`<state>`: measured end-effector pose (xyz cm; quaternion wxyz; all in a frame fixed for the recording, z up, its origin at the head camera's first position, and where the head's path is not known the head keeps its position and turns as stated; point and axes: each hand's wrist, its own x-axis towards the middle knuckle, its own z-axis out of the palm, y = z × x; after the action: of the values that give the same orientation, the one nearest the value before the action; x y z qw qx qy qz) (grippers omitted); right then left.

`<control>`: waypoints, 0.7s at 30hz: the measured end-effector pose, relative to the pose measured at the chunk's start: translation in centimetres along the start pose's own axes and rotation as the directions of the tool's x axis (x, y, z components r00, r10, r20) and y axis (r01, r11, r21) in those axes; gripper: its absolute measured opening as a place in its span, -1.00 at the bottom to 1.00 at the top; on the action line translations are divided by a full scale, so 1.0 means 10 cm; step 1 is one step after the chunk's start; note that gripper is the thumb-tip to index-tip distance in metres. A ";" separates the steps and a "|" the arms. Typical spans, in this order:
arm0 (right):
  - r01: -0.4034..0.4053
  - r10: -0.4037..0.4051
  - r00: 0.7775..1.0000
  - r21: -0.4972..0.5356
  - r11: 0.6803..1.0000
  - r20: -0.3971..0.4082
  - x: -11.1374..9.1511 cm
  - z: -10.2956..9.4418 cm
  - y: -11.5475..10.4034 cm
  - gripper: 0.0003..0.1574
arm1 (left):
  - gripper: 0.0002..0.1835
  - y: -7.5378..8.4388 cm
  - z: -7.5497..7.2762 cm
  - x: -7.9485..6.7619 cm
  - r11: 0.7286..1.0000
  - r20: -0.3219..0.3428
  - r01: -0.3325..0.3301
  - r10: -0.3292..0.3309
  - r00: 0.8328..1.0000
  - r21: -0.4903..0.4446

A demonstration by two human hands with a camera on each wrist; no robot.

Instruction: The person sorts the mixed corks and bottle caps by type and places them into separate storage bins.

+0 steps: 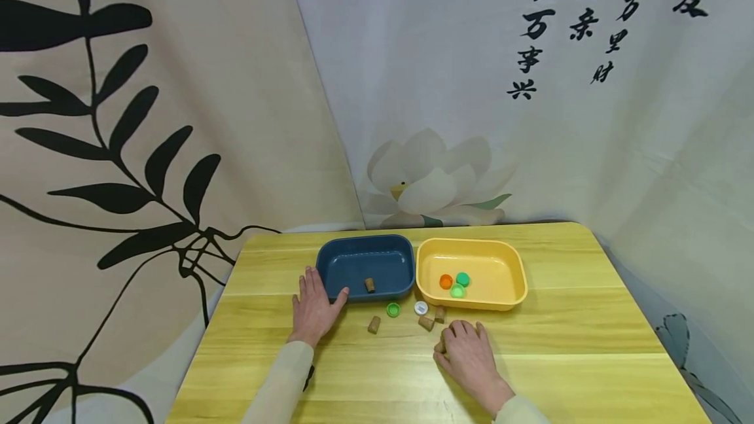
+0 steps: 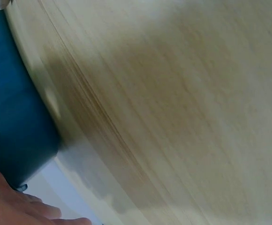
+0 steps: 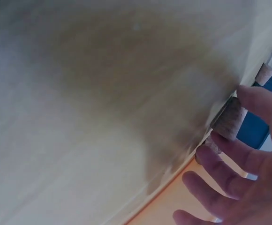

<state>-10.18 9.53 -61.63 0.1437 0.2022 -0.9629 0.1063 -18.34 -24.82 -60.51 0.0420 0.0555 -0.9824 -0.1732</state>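
My left hand (image 1: pixel 316 309) rests at the left front corner of the blue tray (image 1: pixel 338 264), fingers along its left side and thumb at the front rim. Over the table in front of the yellow tray (image 1: pixel 511 283), my right hand (image 1: pixel 468 352) pinches a cork (image 3: pixel 230 119) between thumb and index finger, the other fingers spread loosely. One cork (image 1: pixel 369 285) lies inside the blue tray. The yellow tray holds an orange cap (image 1: pixel 446 281), a green cap (image 1: pixel 463 279) and a light green cap (image 1: pixel 457 290).
Before the trays, the wooden table (image 1: pixel 365 371) bears a left cork (image 1: pixel 374 324), a green cap (image 1: pixel 393 309), a white cap (image 1: pixel 421 307) and two corks close together, the nearer cork (image 1: pixel 426 322) lying beside the farther cork (image 1: pixel 440 314). A printed curtain (image 1: pixel 436 97) hangs behind the table.
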 end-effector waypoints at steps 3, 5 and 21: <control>0.018 -0.018 0.999 0.005 1.000 -0.037 0.00 0.00 0.00 -0.72 | 0.16 0.00 0.00 0.00 1.000 0.002 0.000 0.000 1.000 0.004; 0.027 -0.026 0.998 0.013 1.000 -0.056 0.00 0.00 -0.01 -0.75 | 0.16 0.00 -0.01 0.00 1.000 0.004 0.002 -0.002 1.000 0.002; 0.063 -0.052 0.992 0.096 0.993 -0.115 0.12 -0.13 -0.12 -0.63 | 0.21 -0.02 0.02 0.01 1.000 0.012 0.004 -0.004 1.000 0.010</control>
<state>-10.46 8.39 -59.81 0.1905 0.2306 -0.9405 0.1613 -18.39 -24.99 -60.75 0.0354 0.0569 -0.9834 -0.1685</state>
